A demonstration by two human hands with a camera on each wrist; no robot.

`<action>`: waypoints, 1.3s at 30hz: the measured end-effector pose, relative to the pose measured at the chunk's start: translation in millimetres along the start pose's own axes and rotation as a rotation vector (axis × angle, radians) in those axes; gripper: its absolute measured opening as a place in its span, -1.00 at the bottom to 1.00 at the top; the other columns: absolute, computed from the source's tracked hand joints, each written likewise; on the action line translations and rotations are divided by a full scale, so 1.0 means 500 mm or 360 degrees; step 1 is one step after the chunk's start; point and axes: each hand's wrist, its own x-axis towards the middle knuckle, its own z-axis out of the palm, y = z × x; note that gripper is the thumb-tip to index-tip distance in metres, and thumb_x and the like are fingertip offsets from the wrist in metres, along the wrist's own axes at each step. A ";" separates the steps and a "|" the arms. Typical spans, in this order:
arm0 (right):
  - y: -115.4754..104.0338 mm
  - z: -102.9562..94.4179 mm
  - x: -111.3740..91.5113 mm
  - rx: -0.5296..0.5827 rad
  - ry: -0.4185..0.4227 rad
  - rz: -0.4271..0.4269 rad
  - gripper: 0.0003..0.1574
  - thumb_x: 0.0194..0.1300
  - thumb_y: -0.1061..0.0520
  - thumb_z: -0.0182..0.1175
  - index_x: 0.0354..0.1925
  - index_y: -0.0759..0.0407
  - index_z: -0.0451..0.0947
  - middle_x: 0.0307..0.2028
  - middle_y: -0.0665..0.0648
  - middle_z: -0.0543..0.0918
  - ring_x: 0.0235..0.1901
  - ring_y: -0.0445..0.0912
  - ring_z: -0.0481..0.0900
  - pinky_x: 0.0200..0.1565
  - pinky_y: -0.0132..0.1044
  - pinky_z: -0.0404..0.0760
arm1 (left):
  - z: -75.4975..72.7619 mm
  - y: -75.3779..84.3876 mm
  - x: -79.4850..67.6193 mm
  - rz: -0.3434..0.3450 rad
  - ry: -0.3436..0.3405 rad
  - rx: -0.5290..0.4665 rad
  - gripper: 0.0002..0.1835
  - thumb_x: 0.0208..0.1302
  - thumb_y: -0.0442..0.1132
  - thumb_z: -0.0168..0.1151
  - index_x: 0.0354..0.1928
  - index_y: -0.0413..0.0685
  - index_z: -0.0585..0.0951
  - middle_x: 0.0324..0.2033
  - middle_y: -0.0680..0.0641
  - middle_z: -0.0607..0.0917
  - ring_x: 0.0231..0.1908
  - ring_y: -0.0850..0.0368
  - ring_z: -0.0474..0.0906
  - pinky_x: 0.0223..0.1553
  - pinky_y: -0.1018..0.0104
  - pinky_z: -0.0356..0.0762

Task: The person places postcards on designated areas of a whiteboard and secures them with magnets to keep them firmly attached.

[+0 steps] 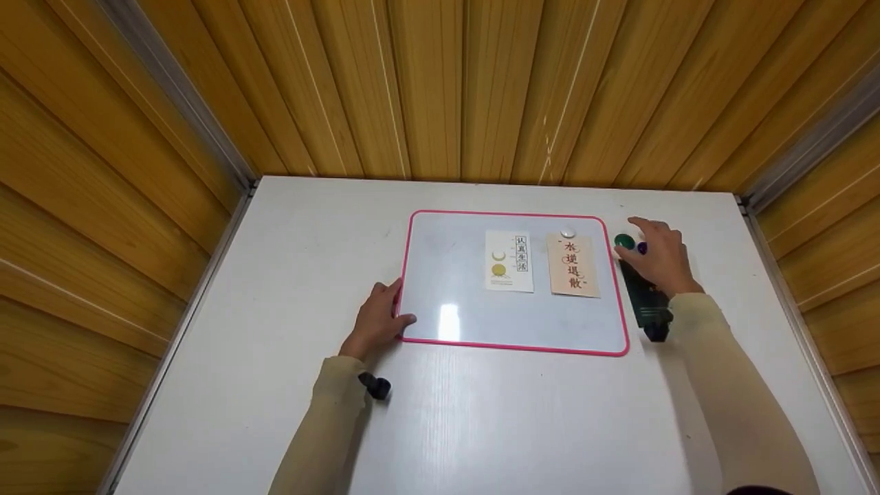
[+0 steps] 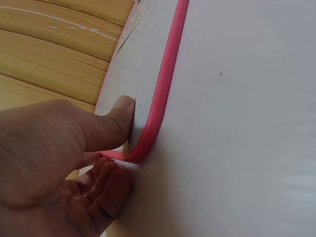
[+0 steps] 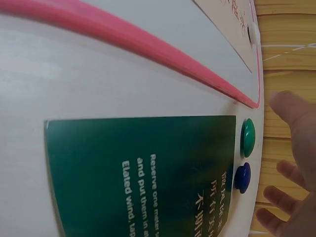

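Wood-patterned panels (image 1: 440, 89) are standing beyond the pink-framed whiteboard (image 1: 447, 268), which is lying on a white table (image 1: 227, 330). Head view: a white card (image 1: 506, 262), a beige card (image 1: 574, 268) and a white magnet (image 1: 568, 234) are resting on the whiteboard; the right hand (image 1: 662, 260) is hovering to its right, near a green card (image 1: 638, 292). Left wrist view: the left hand (image 2: 54, 148) is gripping the whiteboard's near-left corner, thumb on top, fingers curling at the edge. Right wrist view: the right hand's fingers are spreading loosely, holding nothing; a green magnet (image 3: 249, 138) and a blue magnet (image 3: 243, 177) are sitting beside the whiteboard.

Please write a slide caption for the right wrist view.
Right hand near a green magnet, a blue magnet, a green card and a pink-framed whiteboard.
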 end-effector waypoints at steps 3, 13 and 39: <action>0.012 -0.002 -0.002 -0.0018 -0.0036 0.0031 -0.01 0.36 -0.25 0.28 0.56 0.03 0.15 0.47 0.45 0.16 0.33 0.42 0.11 0.26 0.47 0.17 | 0.000 0.001 0.000 -0.0015 -0.0005 -0.0007 -0.09 0.22 -0.11 0.48 0.55 -0.11 0.26 -0.08 -0.12 0.47 -0.17 0.03 0.39 -0.02 0.13 0.44; 0.047 -0.006 -0.006 -0.0042 -0.0076 0.0095 0.01 0.35 -0.32 0.25 0.53 0.12 0.19 0.43 0.51 0.17 0.29 0.47 0.13 0.23 0.49 0.18 | 0.005 -0.001 0.005 -0.0052 -0.0013 -0.0001 -0.09 0.24 -0.09 0.47 0.56 -0.06 0.25 -0.08 -0.11 0.46 -0.14 0.02 0.40 0.03 0.12 0.44; 0.074 -0.004 -0.015 -0.0144 0.0011 0.0129 -0.31 0.48 -0.12 0.18 0.31 0.35 0.43 0.30 0.59 0.30 0.14 0.53 0.23 0.12 0.45 0.27 | 0.003 -0.001 0.002 0.0035 0.0001 0.0030 -0.09 0.22 -0.13 0.48 0.53 -0.19 0.25 -0.09 -0.15 0.45 -0.18 0.02 0.37 -0.01 0.10 0.43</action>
